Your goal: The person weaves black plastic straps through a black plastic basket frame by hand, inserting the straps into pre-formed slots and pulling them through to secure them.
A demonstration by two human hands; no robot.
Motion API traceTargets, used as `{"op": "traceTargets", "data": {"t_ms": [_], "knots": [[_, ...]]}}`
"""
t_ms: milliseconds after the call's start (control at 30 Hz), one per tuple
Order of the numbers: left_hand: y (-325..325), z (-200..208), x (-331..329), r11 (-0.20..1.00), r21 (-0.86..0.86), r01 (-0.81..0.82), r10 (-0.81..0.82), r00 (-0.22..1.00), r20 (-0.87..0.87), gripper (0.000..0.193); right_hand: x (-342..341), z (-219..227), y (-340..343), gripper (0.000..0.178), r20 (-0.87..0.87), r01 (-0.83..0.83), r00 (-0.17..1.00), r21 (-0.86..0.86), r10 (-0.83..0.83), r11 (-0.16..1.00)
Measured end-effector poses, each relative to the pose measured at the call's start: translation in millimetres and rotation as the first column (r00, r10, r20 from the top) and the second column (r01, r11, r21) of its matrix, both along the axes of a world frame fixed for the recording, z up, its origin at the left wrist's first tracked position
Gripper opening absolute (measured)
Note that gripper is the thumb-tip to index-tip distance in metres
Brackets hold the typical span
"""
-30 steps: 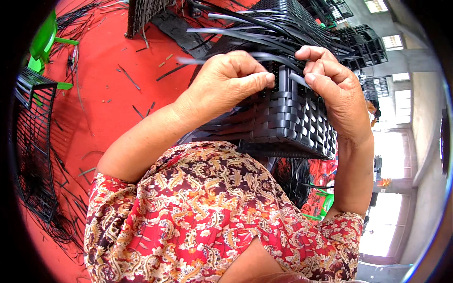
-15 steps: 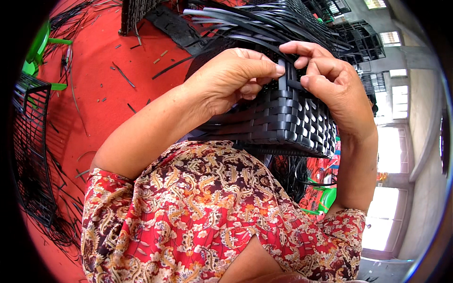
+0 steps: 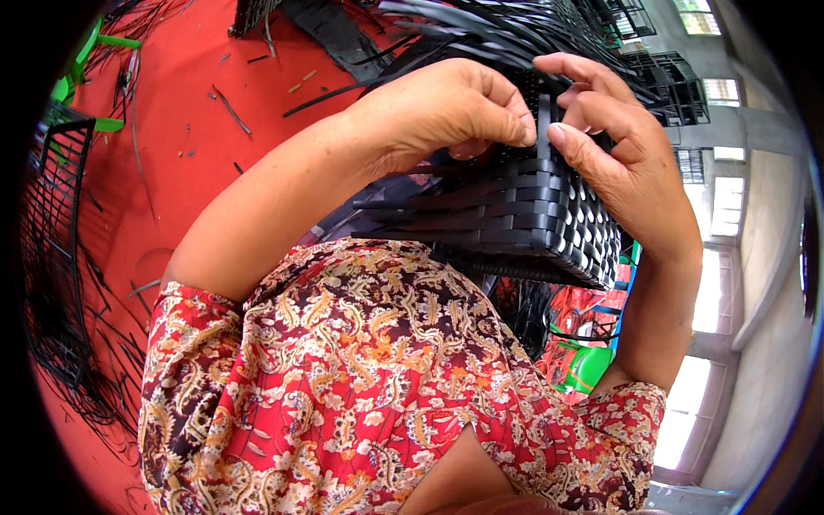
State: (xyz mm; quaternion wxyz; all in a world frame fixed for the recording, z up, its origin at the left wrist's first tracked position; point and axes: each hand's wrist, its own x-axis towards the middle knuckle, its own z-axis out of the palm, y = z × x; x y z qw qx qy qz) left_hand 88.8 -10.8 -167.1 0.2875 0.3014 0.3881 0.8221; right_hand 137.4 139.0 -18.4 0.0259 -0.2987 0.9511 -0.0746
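A black box-shaped basket (image 3: 515, 210), woven from flat plastic strips, stands in front of my chest with one corner toward me. My left hand (image 3: 463, 107) is at its upper edge, thumb and forefinger pinched together beside an upright black strip (image 3: 544, 129). What lies between those fingertips is mostly hidden. On the other side of that strip is my right hand (image 3: 631, 146), its thumb and bent forefinger closed at the weave and another finger stretched over the top. Many loose strip ends (image 3: 489, 30) fan out beyond the edge.
Red floor (image 3: 197, 163) spreads to the left, scattered with strip scraps. A black lattice frame (image 3: 56, 232) stands at far left beside a green plastic seat (image 3: 73, 77). Another green seat (image 3: 590, 367) shows under my right arm. Black frames (image 3: 669, 81) stand at the back right.
The basket and both hands sit further right in view. My left fingertips have moved lower along the upright strip, and my right thumb has come closer to them.
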Motion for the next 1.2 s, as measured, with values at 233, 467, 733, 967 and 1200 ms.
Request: {"op": "traceTargets", "data": {"t_ms": [233, 467, 733, 967, 1200], "knots": [[-24.6, -14.4, 8.7, 0.996, 0.083, -0.019, 0.010, 0.995, 0.102, 0.012, 5.0, -16.0, -11.1, 0.015, -0.159, -0.005, 0.987, -0.024, 0.002, 1.000], [-7.6, -47.2, 12.3, 0.993, 0.102, -0.061, 0.048, 0.991, 0.127, 0.014, 2.4, -27.2, -15.8, 0.020, -0.131, -0.049, 0.989, 0.104, 0.063, 0.993], [18.7, -37.4, 19.1, 0.975, -0.109, -0.194, 0.198, 0.980, 0.025, 0.024, -2.2, -28.6, -12.0, 0.015, 0.037, 0.044, 0.998, -0.100, -0.041, 0.994], [26.3, -25.3, 16.0, 0.917, -0.316, -0.245, 0.245, 0.969, -0.041, 0.014, -1.2, -31.0, -8.8, 0.014, 0.034, 0.063, 0.998, -0.070, -0.060, 0.996], [23.8, -37.3, 11.7, 1.000, 0.029, -0.009, 0.001, 0.964, 0.266, 0.012, -7.0, -37.0, -4.6, 0.017, -0.013, -0.019, 1.000, 0.012, 0.019, 1.000]]}}
